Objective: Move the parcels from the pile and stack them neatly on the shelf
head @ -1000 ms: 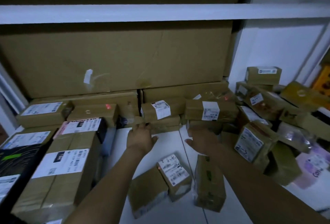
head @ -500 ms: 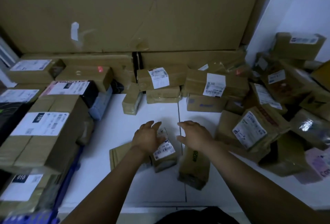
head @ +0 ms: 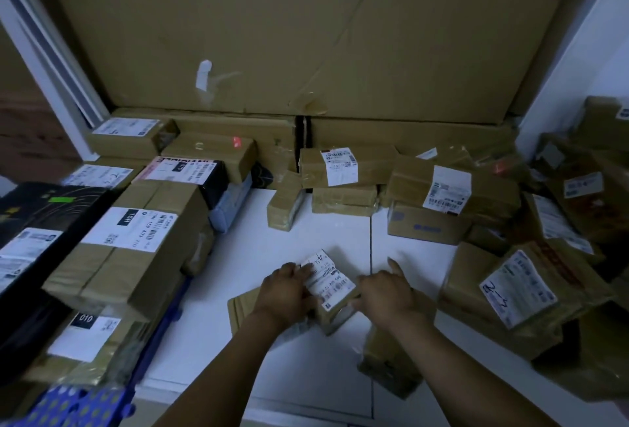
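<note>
A small brown parcel with a white label (head: 333, 285) lies on the white shelf surface (head: 323, 236) in the lower middle of the head view. My left hand (head: 286, 290) grips its left side, fingers lying over the label. My right hand (head: 384, 294) touches the parcel's right edge, its index finger held straight. A flat brown parcel (head: 241, 311) lies partly under my left hand. Another brown parcel (head: 391, 365) sits beneath my right forearm. A loose pile of labelled parcels (head: 517, 287) is heaped at the right.
Stacked labelled boxes (head: 136, 239) line the left side, with a black box (head: 41, 222) beyond them. A huge cardboard sheet (head: 306, 35) stands at the back, with a row of small parcels (head: 343, 168) along its foot. A blue dotted item (head: 68, 406) sits at the bottom left.
The view has tilted down and closer. Both hands pulled back from the back row and came down onto the small labelled parcel; my left hand now holds it.
</note>
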